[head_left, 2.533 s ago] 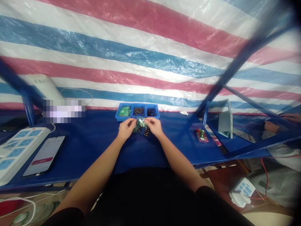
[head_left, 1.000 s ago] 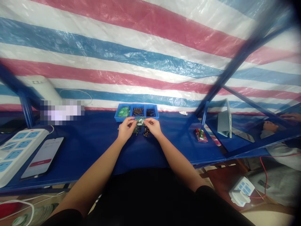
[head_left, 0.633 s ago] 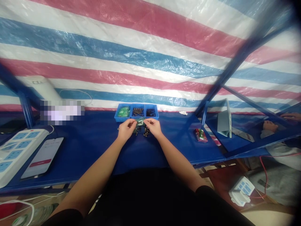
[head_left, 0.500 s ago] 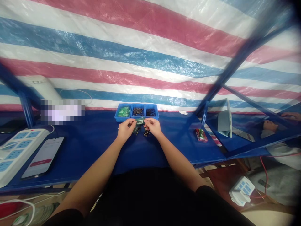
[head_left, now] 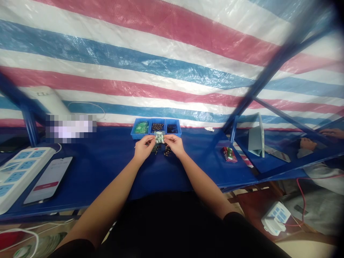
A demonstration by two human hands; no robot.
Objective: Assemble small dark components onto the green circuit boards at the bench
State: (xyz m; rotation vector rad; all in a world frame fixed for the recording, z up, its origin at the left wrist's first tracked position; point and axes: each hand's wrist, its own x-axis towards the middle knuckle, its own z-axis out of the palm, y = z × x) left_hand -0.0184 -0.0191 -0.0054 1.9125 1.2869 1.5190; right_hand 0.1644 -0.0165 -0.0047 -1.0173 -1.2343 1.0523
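Note:
Both my hands pinch a small clear-and-green plastic packet (head_left: 159,137) by its two sides, in front of the blue bins. My left hand (head_left: 144,147) is closed on its left edge, my right hand (head_left: 174,144) on its right edge. What lies inside the packet is too small to make out. Under the hands, small dark and brass-coloured parts (head_left: 167,150) lie on the blue table (head_left: 107,168). Behind stand three joined blue bins (head_left: 139,136): green packets (head_left: 141,127) at left, brass-and-black parts (head_left: 157,127) in the middle, black parts (head_left: 172,128) at right.
To the left lie a power strip (head_left: 27,168) and a phone (head_left: 48,181). A red-and-green small box (head_left: 229,154) sits at right, near a blue frame post (head_left: 234,129) and a tablet on a stand (head_left: 256,138). Beyond the frame, another person's hand (head_left: 307,144) shows.
The packet between my hands has tilted and now shows a shinier, paler face turned towards me. My hands have barely shifted.

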